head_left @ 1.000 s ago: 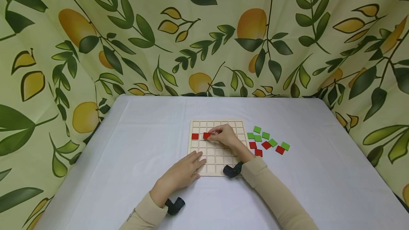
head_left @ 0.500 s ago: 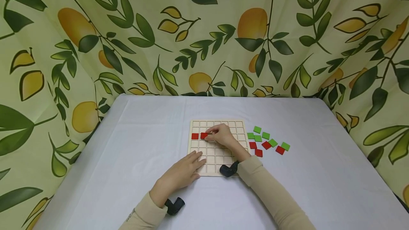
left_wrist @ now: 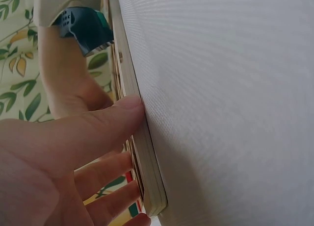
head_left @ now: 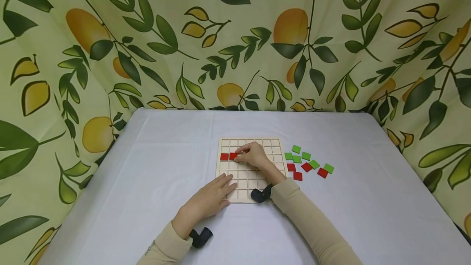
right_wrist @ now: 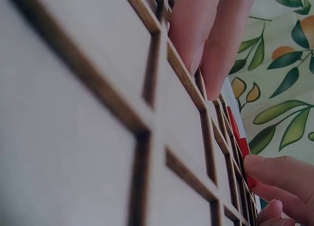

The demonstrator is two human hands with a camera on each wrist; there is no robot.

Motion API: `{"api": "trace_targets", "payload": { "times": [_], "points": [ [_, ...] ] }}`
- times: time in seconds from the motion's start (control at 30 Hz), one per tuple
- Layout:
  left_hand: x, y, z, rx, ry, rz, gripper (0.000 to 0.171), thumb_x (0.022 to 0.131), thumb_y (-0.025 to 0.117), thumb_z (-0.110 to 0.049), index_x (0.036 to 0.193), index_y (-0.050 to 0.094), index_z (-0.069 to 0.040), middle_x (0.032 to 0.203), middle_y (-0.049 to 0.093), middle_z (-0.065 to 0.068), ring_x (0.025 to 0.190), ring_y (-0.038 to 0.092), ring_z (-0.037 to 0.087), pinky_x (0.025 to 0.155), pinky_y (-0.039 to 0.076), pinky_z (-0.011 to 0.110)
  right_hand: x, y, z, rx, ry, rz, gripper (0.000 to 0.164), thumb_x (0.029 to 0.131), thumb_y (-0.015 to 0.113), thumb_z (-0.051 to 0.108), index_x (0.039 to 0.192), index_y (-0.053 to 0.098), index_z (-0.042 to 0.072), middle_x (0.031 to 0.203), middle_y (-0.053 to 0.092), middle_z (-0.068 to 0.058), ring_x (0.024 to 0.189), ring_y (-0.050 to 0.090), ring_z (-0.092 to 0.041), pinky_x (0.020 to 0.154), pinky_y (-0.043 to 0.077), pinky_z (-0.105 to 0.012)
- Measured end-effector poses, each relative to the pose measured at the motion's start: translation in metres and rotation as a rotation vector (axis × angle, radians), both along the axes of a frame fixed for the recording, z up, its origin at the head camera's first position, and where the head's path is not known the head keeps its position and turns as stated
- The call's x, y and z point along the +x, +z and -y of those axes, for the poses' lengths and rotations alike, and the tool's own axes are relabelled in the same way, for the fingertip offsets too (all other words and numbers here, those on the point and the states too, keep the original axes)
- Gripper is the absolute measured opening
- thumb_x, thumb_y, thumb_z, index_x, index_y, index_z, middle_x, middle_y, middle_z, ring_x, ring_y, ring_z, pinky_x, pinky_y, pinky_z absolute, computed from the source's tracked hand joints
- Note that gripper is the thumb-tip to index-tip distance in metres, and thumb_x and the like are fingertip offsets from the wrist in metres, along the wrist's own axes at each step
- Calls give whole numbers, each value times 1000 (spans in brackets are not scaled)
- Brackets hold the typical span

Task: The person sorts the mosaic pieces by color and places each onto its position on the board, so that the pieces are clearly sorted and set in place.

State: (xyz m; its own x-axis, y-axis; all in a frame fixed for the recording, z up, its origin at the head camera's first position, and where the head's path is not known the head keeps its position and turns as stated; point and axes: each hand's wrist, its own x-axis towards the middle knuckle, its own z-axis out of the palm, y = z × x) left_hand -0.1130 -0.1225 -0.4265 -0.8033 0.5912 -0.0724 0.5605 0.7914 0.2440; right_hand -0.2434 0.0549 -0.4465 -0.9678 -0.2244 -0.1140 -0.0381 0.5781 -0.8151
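My right hand [head_left: 254, 155] is over the wooden grid board [head_left: 243, 184], its thumb and fingertips pinching the right side of a red square tile [head_left: 233, 156] at the second column. This tile [right_wrist: 244, 148] also shows under my fingers [right_wrist: 279, 173] in the right wrist view. Directly left of it, another red tile [head_left: 224, 157] lies in the first cell of the same row. My left hand [head_left: 208, 198] rests with extended fingers on the board's lower left corner. In the left wrist view, its thumb [left_wrist: 105, 130] touches the board's edge [left_wrist: 142, 142].
Several green tiles [head_left: 296, 149] lie loose on the white tablecloth [head_left: 165, 150] right of the board, together with several red tiles [head_left: 291, 167]. Some of them overlap. A curtain [head_left: 206, 48] with a fruit and leaf print stands behind the table.
My right hand has moved left with the red tile, closing the gap to the first red tile; it now sits right beside it. The left hand has stayed in place.
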Motion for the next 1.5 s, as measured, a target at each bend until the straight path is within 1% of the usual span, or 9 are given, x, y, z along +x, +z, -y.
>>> {"api": "trace_targets", "payload": {
  "times": [0.37,0.5,0.73,0.93,1.33,1.5],
  "points": [
    [1,1,0,10,-1,5,48,92,64,-20,137,54,-8,150,45,16,141,41,37,116,40,46,1,3,2,17,-11,7,26,72,84,15,96,78,7,60,50,4,61,43,-11,55,33,-19],
    [1,1,0,12,0,14,48,92,64,-20,137,54,-9,150,45,16,141,41,36,117,40,46,1,2,1,2,-19,15,26,71,84,14,95,78,6,61,51,4,62,44,-12,54,33,-19],
    [-1,1,0,1,5,9,48,92,64,-21,137,54,-9,150,44,15,141,41,36,117,40,45,0,1,-1,-34,-14,22,24,73,83,13,96,77,5,66,53,3,65,44,-12,55,34,-19],
    [0,1,0,13,4,17,48,92,63,-21,137,53,-8,150,45,15,141,40,36,116,40,46,5,6,-4,-74,-6,43,23,75,81,11,97,77,4,65,51,3,64,43,-12,54,33,-20],
    [1,2,-1,4,19,33,49,92,64,-21,138,53,-10,151,44,14,142,40,35,116,40,46,12,13,-11,-48,-21,56,20,77,79,14,97,77,8,64,49,3,63,43,-11,53,34,-18],
    [1,3,-1,1,20,33,48,92,63,-21,138,53,-10,151,44,14,142,40,35,116,40,46,16,17,-16,-52,-12,50,21,78,79,14,97,76,6,63,49,3,63,43,-12,54,35,-19]
  ]
}}
